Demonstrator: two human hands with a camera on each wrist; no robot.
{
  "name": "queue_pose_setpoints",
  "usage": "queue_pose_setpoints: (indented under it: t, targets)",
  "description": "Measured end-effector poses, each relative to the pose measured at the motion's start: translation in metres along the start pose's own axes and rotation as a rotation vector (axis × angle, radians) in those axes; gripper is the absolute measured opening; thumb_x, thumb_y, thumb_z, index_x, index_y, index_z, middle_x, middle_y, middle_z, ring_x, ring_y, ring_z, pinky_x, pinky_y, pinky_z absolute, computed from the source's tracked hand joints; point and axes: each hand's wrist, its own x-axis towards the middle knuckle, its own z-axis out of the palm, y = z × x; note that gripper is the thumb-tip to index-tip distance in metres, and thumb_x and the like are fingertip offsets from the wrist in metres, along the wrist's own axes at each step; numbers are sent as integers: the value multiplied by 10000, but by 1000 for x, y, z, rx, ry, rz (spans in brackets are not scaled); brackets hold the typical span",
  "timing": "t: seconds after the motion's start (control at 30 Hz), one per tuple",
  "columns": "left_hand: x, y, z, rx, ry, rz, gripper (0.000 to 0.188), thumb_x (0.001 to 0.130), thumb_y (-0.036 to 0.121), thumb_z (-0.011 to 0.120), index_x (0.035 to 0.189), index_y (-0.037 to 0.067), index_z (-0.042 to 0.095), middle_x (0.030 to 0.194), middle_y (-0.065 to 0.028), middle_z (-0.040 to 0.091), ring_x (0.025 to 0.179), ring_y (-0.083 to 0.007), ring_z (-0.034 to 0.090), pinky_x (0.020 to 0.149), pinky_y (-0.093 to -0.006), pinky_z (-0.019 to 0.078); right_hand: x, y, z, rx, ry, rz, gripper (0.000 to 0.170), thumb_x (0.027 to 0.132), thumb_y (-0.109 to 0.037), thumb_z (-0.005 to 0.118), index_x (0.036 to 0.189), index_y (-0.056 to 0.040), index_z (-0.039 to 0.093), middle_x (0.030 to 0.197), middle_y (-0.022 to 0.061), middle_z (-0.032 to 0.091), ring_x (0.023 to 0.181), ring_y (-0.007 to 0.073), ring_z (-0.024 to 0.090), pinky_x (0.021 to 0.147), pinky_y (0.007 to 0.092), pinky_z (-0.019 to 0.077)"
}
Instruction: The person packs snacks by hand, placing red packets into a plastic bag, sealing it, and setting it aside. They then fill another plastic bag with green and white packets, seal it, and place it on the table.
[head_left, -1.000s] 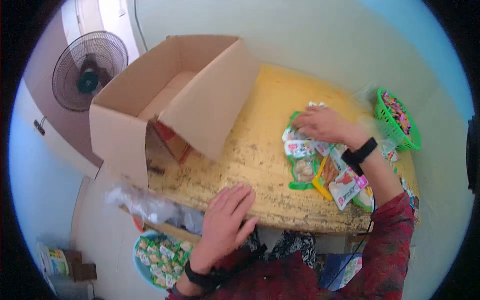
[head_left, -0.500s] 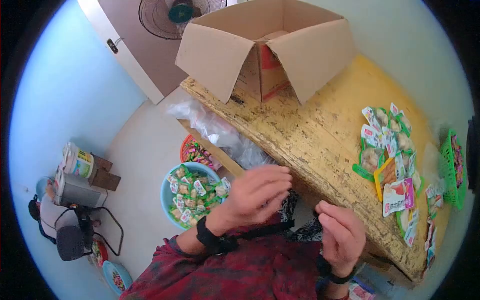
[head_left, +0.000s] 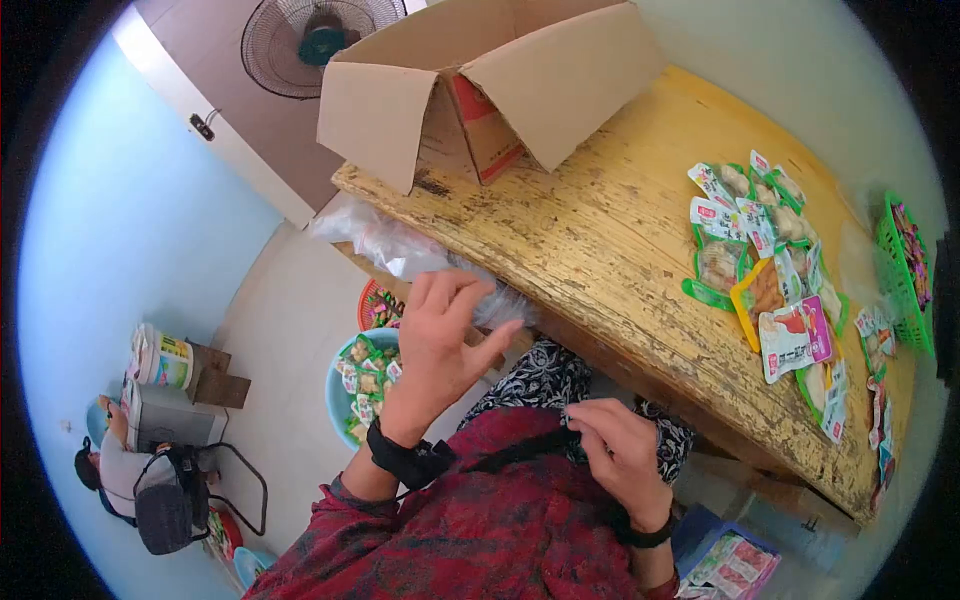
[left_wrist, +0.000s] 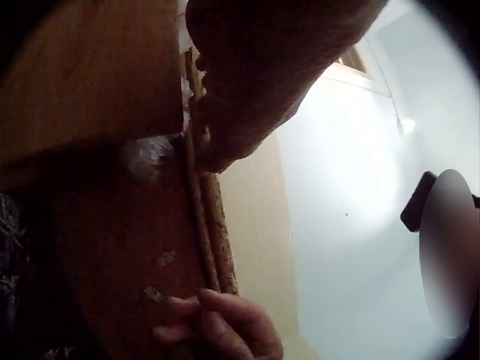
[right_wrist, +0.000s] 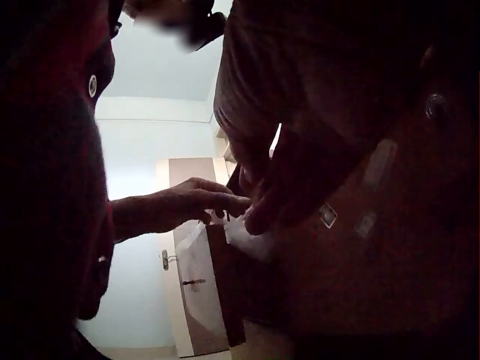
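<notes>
In the head view my left hand (head_left: pixel 435 345) is raised over the front edge of the table (head_left: pixel 590 230), fingers bent and thumb spread, with nothing in it. Behind its fingers, clear plastic bags (head_left: pixel 385 240) bulge from a drawer under the tabletop. My right hand (head_left: pixel 625 455) hangs before the shirt with loosely curled fingers, its fingertips beside a dark strap (head_left: pixel 520 448). On the right of the table lie several snack packets (head_left: pixel 720 260), mostly green-edged. A packet with a pink edge (head_left: pixel 795 335) lies on top at the front.
An open cardboard box (head_left: pixel 560 90) stands at the back left of the table. A green basket (head_left: pixel 905 275) is by the wall. On the floor are a blue basin (head_left: pixel 345 385) of packets, a red basket (head_left: pixel 375 300), a fan (head_left: pixel 315 45) and a seated person (head_left: pixel 120 465).
My right hand has left the packets and come down before my body. My left hand has lifted off the tabletop and stands near the drawer. The head view has turned left.
</notes>
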Motion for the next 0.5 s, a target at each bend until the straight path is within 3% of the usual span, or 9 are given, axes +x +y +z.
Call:
queue_pose_setpoints:
  t: [0.17,0.27,0.37,0.47,0.5]
  targets:
    - [-10,-10,7,71,-165,-70,278,761,171,840,951,31,695,998,-121,645,960,-335,576,833,-413,479,4,12,23,-43,-109,-18,248,860,16,658,1097,-44,704,1024,130,714,885,335,714,767,400,582]
    - [-13,-16,11,-207,-78,-121,163,860,129,773,932,20,675,967,-79,669,936,-265,606,847,-372,485,5,16,26,-58,-159,-30,255,867,8,653,1113,-44,696,1024,131,711,885,344,710,774,411,582]
    - [-16,-19,-5,-616,56,-480,130,924,101,735,925,7,646,901,-26,658,849,-142,607,763,-299,486,11,19,23,-8,-163,-7,267,878,1,663,1140,-43,688,1045,138,712,898,344,711,780,406,583]
    - [-12,-16,-23,-788,246,-619,122,1002,132,686,989,19,640,892,16,661,830,-57,593,743,-226,477,28,9,24,114,-92,6,272,893,-14,689,1164,-40,687,1067,151,715,913,323,720,778,388,582]
    - [-13,-19,-23,-774,287,-555,107,1025,135,663,1036,36,624,862,4,660,772,-57,599,716,-214,484,34,2,25,159,-57,4,274,898,-19,698,1171,-39,687,1073,156,716,918,314,724,775,381,582]
